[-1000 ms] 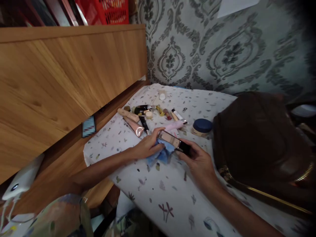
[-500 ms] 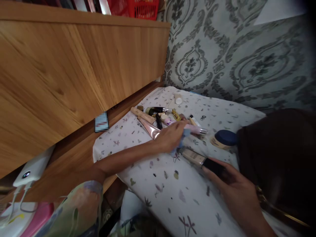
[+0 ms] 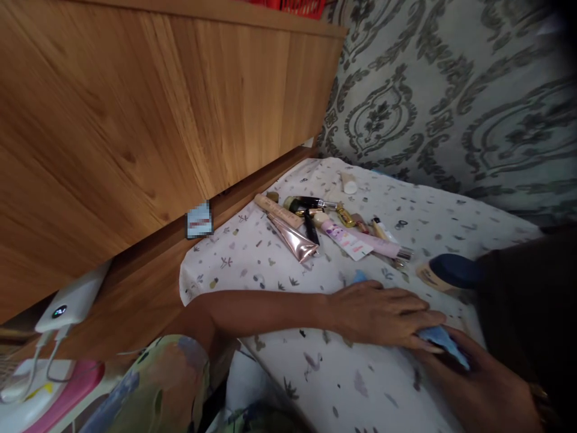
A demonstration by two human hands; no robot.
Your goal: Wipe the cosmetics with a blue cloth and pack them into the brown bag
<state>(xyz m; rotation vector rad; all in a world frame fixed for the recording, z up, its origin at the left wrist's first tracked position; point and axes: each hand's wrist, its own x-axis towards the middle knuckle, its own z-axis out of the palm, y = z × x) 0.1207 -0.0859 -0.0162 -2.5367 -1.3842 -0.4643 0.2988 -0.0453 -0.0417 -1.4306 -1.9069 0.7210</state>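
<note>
My left hand (image 3: 383, 313) reaches to the right across the flower-print sheet (image 3: 252, 264), fingers pressed together on a blue cloth (image 3: 444, 341). My right hand (image 3: 489, 388) lies at the lower right, just under that cloth, with its fingers hidden by the cloth and the left fingertips. Whatever it holds, if anything, does not show. A row of cosmetics lies beyond the hands: a rose-gold tube (image 3: 295, 242), a beige tube (image 3: 276, 210), a pink tube (image 3: 360, 240) and several small sticks. A blue-lidded jar (image 3: 451, 272) stands close to the left fingertips.
A dark brown bag (image 3: 532, 300) fills the right side. A tall wooden panel (image 3: 157, 120) runs along the left, with a white power bank (image 3: 74, 297) on its ledge. Grey patterned wallpaper (image 3: 451, 108) is behind. A small white cap (image 3: 349, 186) lies at the far end.
The view has swung left and down. My left hand came back from the cosmetics with the blue cloth to meet my right hand at the lower right. The beige bottle with the black cap no longer shows.
</note>
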